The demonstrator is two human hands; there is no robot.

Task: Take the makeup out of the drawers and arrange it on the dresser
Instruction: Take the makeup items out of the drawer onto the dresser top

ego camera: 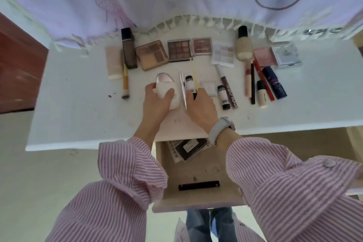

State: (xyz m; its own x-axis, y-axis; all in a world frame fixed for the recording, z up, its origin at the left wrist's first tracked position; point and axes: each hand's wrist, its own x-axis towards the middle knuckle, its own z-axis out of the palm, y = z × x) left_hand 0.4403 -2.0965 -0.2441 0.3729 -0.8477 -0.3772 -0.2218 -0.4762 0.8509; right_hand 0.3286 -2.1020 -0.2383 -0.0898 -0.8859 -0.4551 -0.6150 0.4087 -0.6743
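Head view: left hand (157,98) grips a white compact (167,88) on the dresser (78,108); right hand (200,106) pinches a tube (190,84) and thin stick (182,88) — drawer (196,171) open below.

Left hand (157,98) gripping white compact (167,89), right hand (200,106) pinching white tube (190,83), open drawer (196,171) below

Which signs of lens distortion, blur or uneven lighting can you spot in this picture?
Head view: the wide lens bows the dresser edge; soft blur smears labels on the tubes; daylight is even, and the open drawer sits in shade.
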